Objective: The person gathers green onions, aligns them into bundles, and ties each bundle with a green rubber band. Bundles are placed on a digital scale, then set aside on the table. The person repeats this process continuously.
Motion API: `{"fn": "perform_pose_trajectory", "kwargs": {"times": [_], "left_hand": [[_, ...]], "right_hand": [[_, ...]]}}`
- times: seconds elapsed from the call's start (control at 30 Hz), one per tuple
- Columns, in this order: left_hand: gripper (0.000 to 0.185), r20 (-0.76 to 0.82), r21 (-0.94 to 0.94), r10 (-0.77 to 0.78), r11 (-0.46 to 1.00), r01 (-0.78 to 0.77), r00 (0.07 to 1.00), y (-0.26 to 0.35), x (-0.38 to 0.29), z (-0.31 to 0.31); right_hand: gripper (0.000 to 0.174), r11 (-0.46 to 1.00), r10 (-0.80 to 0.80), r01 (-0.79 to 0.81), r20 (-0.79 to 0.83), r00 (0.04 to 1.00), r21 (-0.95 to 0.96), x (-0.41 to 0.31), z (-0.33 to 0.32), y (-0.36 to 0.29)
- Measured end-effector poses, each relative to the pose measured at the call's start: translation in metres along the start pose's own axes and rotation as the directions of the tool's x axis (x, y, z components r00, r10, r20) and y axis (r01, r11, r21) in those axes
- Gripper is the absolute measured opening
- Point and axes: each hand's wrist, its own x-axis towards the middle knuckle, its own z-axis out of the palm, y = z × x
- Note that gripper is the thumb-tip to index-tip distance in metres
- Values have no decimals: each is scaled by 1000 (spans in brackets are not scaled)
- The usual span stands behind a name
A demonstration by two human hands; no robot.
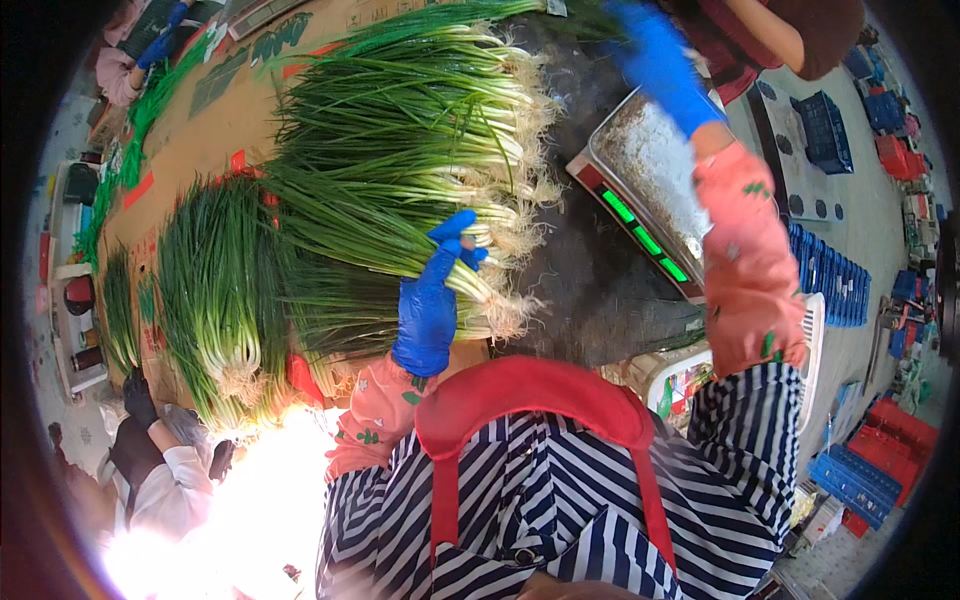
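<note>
My left hand (431, 307), in a blue glove, grips a bunch of green onions (360, 232) near its white root ends, at the front of a large pile of green onions (405, 112). My right hand (660, 60), also blue-gloved and blurred, reaches over the far end of a digital scale; its fingers are too smeared to tell what they hold. The scale's metal pan (645, 165) is soiled and holds no bunch, and its green display (645, 240) faces the table. More green onions (225, 330) lie to the left with their roots towards me.
Cardboard (202, 135) covers the table's left part; the right part is a dark surface (585, 315). A white plastic basket (667, 364) stands at the near edge. Co-workers are at the upper left, lower left and upper right. Blue crates (829, 277) stand on the floor at right.
</note>
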Motion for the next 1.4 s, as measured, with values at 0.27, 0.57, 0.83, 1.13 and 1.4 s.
{"fn": "perform_pose_trajectory", "kwargs": {"times": [0.27,0.57,0.83,1.13,1.4], "left_hand": [[33,-122,-92,179,977,-191,976,38,-28,-44],[30,-163,-231,42,970,-79,986,21,-56,-83],[24,14,-362,-119,925,116,993,-1,-61,-76],[30,135,-253,-178,945,207,975,-4,-65,-67],[41,417,-504,-249,737,450,874,-19,-36,-26]], "right_hand": [[17,961,-15,-124,492,870,249,-154,69,-183],[30,932,150,-280,454,878,233,-198,78,-219],[14,998,26,-7,285,958,-68,-186,110,-201],[8,861,377,-401,137,916,312,-181,48,-227],[8,393,449,-751,602,660,530,-230,4,-258]]}}
